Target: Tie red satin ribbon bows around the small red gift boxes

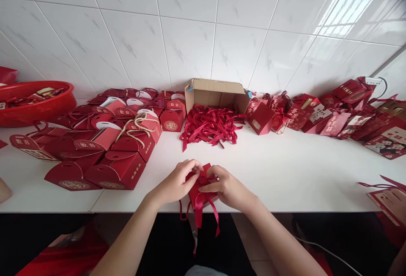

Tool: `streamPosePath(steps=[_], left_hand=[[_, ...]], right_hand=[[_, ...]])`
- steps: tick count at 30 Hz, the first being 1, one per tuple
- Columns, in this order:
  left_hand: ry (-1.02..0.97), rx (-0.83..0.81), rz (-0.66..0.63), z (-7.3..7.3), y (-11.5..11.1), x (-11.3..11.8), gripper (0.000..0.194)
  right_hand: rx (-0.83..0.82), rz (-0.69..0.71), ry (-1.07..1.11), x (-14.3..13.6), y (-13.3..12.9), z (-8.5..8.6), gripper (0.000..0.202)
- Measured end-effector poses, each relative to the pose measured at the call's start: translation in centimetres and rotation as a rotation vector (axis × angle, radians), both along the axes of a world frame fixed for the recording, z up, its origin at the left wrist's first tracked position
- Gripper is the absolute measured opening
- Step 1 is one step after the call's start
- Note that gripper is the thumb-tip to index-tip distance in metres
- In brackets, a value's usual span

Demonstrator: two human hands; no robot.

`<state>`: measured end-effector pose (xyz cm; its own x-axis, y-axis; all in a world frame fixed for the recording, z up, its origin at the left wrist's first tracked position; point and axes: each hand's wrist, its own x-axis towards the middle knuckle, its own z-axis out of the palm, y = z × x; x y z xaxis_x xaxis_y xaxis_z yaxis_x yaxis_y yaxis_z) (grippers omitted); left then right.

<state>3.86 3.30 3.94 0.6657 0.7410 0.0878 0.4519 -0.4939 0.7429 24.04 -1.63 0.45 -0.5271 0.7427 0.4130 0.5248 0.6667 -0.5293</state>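
Observation:
A small red box [207, 200] with red ribbon on it lies at the table's front edge, between my two hands. Ribbon tails [199, 210] hang over the edge, and a dark red cord dangles at the box's left. My left hand [184, 181] is at the upper left of the box, thumb and fingers curled on the ribbon. From the right, my right hand [226, 187] reaches over the box with bent fingers, its thumb and forefinger at the ribbon. The exact grip of the fingertips is partly hidden.
Red ribbons [212, 126] spill from a cardboard box [218, 86] by the wall. Red gift boxes [117, 170] crowd the left, near a red basin [38, 111]. More boxes [298, 113] line the right; another person's hand [396, 202] holds a card-like item.

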Motion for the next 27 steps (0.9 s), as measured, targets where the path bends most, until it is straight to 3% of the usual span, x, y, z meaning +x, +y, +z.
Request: streamPosePath(steps=[12, 18, 27], left_hand=[[0.092, 0.225, 0.021, -0.6, -1.2, -0.9, 0.006], [0.152, 0.308, 0.034, -1.2, -1.1, -0.2, 0.007], [0.189, 0.352, 0.032, -1.3, -1.4, -0.8, 0.013]], right_hand=[[0.058, -0.03, 0.003, -0.1, -0.2, 0.2, 0.032], [0.111, -0.037, -0.007, -0.3, -0.1, 0.1, 0.032], [0.12, -0.051, 0.023, -0.4, 0.0, -0.4, 0.032]])
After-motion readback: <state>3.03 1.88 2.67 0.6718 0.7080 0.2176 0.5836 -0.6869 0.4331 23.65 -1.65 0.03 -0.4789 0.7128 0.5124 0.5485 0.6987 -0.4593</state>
